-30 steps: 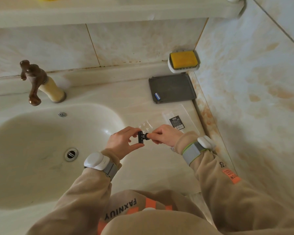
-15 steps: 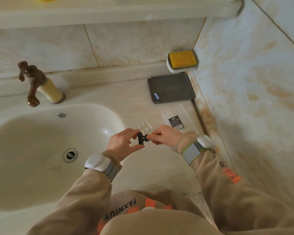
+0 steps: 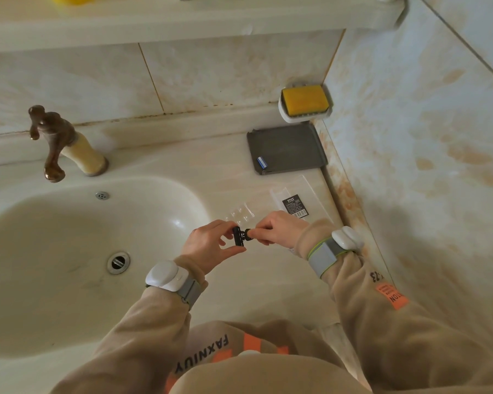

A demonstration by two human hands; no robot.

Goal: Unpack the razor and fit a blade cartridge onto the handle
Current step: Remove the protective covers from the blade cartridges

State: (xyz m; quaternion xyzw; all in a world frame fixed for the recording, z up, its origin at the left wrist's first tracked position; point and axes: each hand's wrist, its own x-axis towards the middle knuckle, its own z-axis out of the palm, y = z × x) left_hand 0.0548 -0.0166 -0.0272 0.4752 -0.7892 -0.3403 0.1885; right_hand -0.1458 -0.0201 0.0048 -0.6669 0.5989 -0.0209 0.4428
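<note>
My left hand (image 3: 209, 245) pinches a small black blade cartridge (image 3: 237, 236) between thumb and fingers, above the counter beside the basin. My right hand (image 3: 276, 227) grips the black razor handle (image 3: 248, 233); only its tip shows, and it touches the cartridge. The rest of the handle is hidden in my fist. A clear plastic package (image 3: 295, 199) with a black label lies on the counter behind my right hand. A clear blister insert (image 3: 239, 213) lies just behind my fingers.
A grey tray (image 3: 293, 146) holding a small blue-and-white piece (image 3: 262, 162) sits at the back right. A white soap dish (image 3: 305, 116) with yellow soap hangs in the corner. The basin (image 3: 69, 251) and brown tap (image 3: 54, 140) are to the left; a tiled wall runs along the right.
Both hands stay almost in place, holding the cartridge against the handle tip. The view has shifted slightly.
</note>
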